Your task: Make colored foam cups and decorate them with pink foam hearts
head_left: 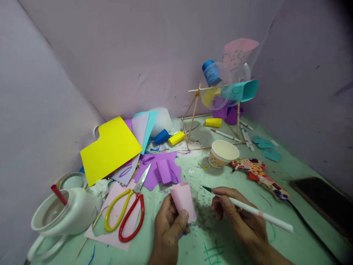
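My left hand [171, 224] is closed on a small pink paper cup [183, 200], its mouth tilted up and away. In my right hand [242, 217] is a white marker [261, 214] with its dark green tip uncapped and pointing left toward the pink cup; tip and cup are apart. Left of my left hand lie scissors [132, 206] with one yellow and one red handle, on pink paper scraps [114, 235]. Just beyond the pink cup, a purple paper cup [164, 172] rests on a torn purple sheet [149, 176].
A stick frame [195, 110] bearing a clear disc and coloured paper cups stands at the back right. Nearer are a printed paper cup [223, 154], a floral-covered glue gun [260, 175] with a cord, and a dark phone [325, 202]. Yellow paper [110, 151] and a white teapot [68, 209] are left.
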`<action>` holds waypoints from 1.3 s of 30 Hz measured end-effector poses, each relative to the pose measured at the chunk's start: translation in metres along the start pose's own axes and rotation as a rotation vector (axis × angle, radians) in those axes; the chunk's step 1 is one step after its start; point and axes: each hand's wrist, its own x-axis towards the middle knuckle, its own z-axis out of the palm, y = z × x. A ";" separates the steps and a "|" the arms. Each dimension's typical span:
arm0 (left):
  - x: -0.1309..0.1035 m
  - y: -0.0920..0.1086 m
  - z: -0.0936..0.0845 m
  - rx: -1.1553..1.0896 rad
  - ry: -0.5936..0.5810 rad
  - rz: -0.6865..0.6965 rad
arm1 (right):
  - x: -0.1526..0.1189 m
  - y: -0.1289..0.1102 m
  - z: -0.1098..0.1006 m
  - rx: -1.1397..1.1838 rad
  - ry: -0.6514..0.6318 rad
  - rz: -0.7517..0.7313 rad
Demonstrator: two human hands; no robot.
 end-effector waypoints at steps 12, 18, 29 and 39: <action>-0.008 -0.007 -0.002 -0.092 -0.052 0.033 | 0.002 0.006 0.003 -0.053 -0.037 -0.091; -0.007 -0.003 -0.005 -0.035 0.105 -0.064 | 0.008 -0.002 -0.002 -0.082 0.000 -0.320; -0.009 0.002 0.005 0.034 0.168 -0.056 | 0.070 -0.036 -0.071 -0.469 0.314 -0.362; -0.016 0.015 0.011 0.029 0.166 -0.033 | 0.107 -0.034 -0.086 -0.866 -0.249 -0.425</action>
